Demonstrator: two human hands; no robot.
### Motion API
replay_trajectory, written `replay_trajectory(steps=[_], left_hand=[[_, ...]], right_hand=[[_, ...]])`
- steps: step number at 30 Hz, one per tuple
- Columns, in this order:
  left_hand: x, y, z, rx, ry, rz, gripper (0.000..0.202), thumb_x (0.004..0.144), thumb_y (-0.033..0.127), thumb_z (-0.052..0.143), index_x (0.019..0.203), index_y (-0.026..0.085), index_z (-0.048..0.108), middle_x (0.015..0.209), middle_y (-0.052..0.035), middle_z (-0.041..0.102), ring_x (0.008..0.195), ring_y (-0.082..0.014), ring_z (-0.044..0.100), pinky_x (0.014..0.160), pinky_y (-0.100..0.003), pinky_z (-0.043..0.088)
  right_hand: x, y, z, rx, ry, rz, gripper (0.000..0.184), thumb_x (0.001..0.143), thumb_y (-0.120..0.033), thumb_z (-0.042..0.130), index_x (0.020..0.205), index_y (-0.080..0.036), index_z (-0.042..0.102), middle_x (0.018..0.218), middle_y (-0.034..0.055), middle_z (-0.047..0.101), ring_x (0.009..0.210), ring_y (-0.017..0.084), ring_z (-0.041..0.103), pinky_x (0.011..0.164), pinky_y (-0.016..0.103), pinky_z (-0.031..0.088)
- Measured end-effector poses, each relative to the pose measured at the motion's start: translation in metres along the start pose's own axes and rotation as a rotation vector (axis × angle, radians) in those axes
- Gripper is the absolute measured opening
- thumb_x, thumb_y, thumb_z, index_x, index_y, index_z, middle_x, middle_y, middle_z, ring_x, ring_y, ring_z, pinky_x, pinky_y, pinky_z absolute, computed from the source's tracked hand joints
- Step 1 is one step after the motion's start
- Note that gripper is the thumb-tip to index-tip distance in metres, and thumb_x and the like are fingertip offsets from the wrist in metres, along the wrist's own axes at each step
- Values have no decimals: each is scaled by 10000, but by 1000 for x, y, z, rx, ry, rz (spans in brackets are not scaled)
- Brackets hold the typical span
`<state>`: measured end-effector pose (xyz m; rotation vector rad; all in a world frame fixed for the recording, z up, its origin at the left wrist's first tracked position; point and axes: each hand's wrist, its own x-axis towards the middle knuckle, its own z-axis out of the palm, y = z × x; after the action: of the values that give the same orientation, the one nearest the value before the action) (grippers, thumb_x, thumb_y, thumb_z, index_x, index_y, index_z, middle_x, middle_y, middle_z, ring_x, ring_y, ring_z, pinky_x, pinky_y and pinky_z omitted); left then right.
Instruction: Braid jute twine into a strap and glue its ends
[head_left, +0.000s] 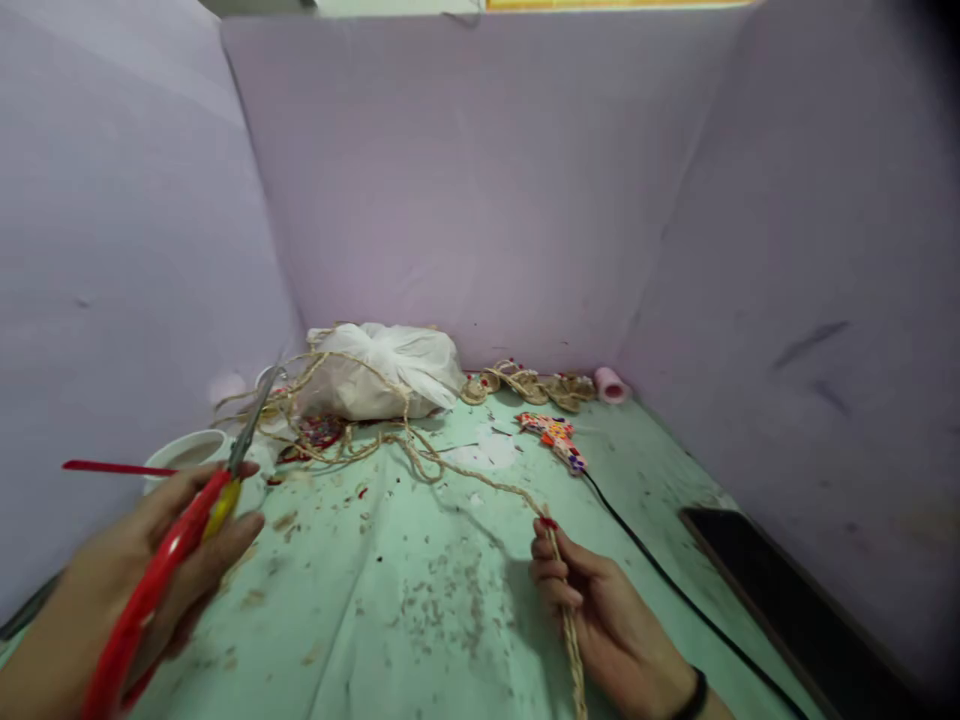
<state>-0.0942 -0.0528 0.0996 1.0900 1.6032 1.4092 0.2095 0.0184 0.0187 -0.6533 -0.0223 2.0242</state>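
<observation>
Head view: the left hand (105, 580) has its fingers wrapped around red-handled scissors (185, 535), blades pointing up and away. The right hand (600, 605) holds the rope (514, 489) pinched between thumb and fingers above the table (405, 640); beyond that grip, it runs back to loose loops near the white bag (375, 375).
</observation>
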Motion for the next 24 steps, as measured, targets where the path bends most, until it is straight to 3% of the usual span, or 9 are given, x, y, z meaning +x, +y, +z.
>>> replay_trajectory(steps=[3, 5, 8, 12, 15, 20, 24], left_hand=[[10, 21, 37, -145, -2, 64, 352, 637, 433, 658, 867, 245, 469, 429, 100, 416, 303, -75, 368, 290, -148, 312], [16, 23, 54, -199, 21, 97, 324, 675, 443, 619, 852, 242, 436, 427, 99, 410, 304, -80, 372, 292, -154, 304], [16, 11, 67, -156, 24, 152, 252, 777, 411, 530, 920, 224, 440, 477, 78, 446, 356, -95, 423, 328, -177, 344], [7, -10, 76, 76, 8, 241, 225, 819, 357, 462, 984, 207, 432, 615, 20, 546, 577, -145, 553, 541, -245, 473], [-1, -22, 84, 360, -93, 289, 246, 831, 339, 399, 1042, 223, 448, 816, -26, 602, 743, -172, 585, 663, -271, 487], [-8, -46, 98, 718, -443, 427, 375, 818, 233, 364, 1173, 211, 485, 1062, -104, 594, 951, -231, 556, 845, -337, 462], [-15, -59, 113, 1028, -518, 422, 514, 767, 116, 363, 1269, 177, 459, 1214, -140, 531, 1096, -281, 489, 959, -444, 383]], right_hand=[[6, 1, 1, 0, -2, -38, 333, 437, -20, 841, 695, -74, 638, 562, -9, 564, 413, 19, 446, 317, 80, 343], [9, 4, -3, -27, -11, -30, 338, 445, -68, 861, 706, -91, 647, 568, -13, 570, 415, 17, 446, 325, 81, 351], [15, 9, -13, -83, -65, 14, 302, 516, -189, 860, 734, -109, 667, 580, -10, 577, 415, 14, 433, 343, 92, 368], [20, 15, -18, -141, -120, 21, 269, 590, -248, 826, 765, -103, 683, 612, 5, 580, 441, 14, 432, 357, 94, 358], [18, 19, -12, -170, -99, -18, 307, 545, -228, 848, 762, -86, 684, 643, 16, 583, 464, 16, 443, 349, 88, 323], [12, 25, -1, -197, -108, -78, 286, 530, -206, 843, 718, -74, 671, 624, 3, 565, 458, 19, 443, 343, 89, 301], [7, 30, 0, -224, -115, -126, 257, 531, -168, 823, 711, -81, 661, 526, -39, 503, 421, 14, 406, 345, 86, 297]])
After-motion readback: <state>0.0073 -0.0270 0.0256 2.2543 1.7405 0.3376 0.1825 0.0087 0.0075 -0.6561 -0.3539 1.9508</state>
